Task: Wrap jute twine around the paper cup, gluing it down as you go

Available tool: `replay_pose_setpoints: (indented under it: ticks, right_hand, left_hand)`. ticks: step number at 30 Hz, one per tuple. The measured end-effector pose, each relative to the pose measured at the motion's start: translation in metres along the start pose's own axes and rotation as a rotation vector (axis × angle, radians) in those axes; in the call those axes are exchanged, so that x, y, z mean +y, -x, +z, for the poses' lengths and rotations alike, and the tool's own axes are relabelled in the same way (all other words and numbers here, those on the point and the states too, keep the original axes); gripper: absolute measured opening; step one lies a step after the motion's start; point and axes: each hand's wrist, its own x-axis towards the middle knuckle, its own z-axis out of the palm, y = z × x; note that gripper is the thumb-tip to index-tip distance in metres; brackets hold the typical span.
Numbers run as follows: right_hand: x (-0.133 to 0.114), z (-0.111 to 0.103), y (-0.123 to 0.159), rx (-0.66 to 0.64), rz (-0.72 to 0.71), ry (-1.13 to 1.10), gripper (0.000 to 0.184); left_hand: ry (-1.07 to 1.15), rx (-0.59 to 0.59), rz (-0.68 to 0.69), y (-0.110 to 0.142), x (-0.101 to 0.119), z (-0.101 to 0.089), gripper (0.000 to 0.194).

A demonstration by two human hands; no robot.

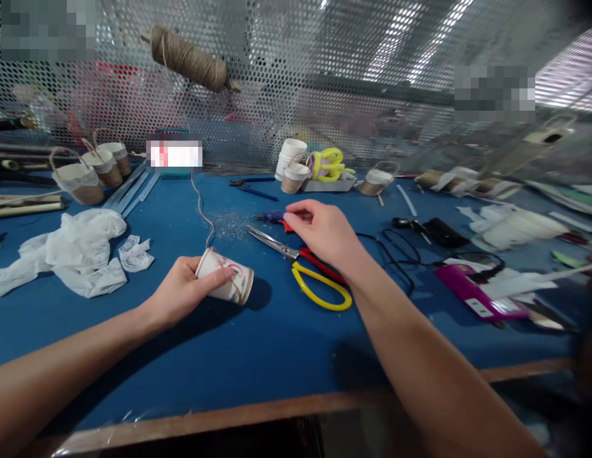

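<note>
Near the far left corner of the counter [205, 366], three baskets [81, 186] stood with handles and pale rims fitted; these were judged complete. Loose lace [83, 248] lay toward the left edge. Left of centre, the left hand [181, 286] was closed around a cup [224, 277], tilted on its side. Twine [199, 200] ran to it from the far edge. The cup's printed wall was largely bare, with a brown band at its right end; wrapping was judged barely begun, with rim and handle outstanding. At centre, the right hand [324, 232] pinched a glue gun [272, 217] between thumb and fingers, just beyond open scissors [289, 251]. Farther right, along the far edge, another basket [376, 183] appeared finished.
</note>
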Motion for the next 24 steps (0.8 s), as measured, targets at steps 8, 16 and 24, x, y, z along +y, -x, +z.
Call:
replay_pose_setpoints:
  ticks: [8,16,24]
  right_hand:
    - [0.05,0.018,-0.044,-0.149,0.236,0.097,0.027]
    - [0.023,-0.007,-0.011,-0.109,0.163,-0.307,0.021]
    - [-0.006,-0.015,0.044,-0.35,-0.041,-0.55,0.018]
  left_hand:
    - [0.013,0.087,0.08,-0.006,-0.005,-0.005,0.024]
    - [0.001,0.135,0.089,-0.009,-0.004,-0.009,0.026]
    - [-0.064,0.186,0.107,-0.012,-0.002,-0.012,0.028]
